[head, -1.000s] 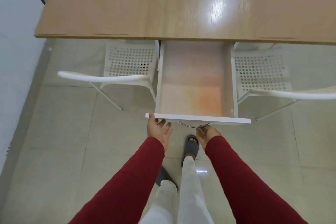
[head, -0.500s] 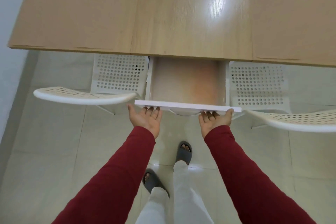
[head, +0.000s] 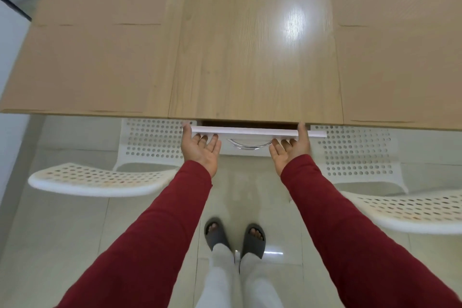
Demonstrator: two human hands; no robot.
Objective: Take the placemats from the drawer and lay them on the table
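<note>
Under the table edge, the white drawer (head: 250, 130) sits nearly closed.

No readable text, label, brand, number or sign anywhere in view.
</note>
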